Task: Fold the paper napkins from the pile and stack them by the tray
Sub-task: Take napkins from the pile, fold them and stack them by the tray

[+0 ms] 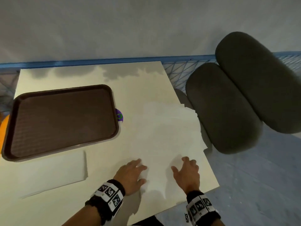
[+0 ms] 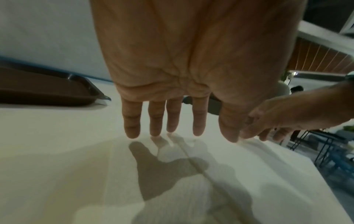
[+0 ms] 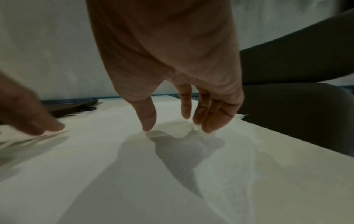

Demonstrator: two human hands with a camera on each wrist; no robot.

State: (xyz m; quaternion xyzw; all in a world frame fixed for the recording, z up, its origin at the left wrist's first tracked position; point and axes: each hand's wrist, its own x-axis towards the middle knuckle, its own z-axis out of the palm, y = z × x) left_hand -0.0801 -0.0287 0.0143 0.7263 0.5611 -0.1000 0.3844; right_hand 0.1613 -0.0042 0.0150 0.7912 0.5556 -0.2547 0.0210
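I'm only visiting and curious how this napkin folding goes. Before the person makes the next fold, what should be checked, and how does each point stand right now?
1. Left hand free and open: ok, fingers straight, tips at the napkin.
2. Right hand free and open: ok, fingers spread, holding nothing.
3. An unfolded napkin lies flat between the hands: ok.
4. Only one sheet is under the fingers: cannot tell; white on white hides the layers.
5. Folded stack sits beside the tray, not on it: ok.
6. Napkin within the table edge: not ok, paper overhangs the right edge by the dark cushion.
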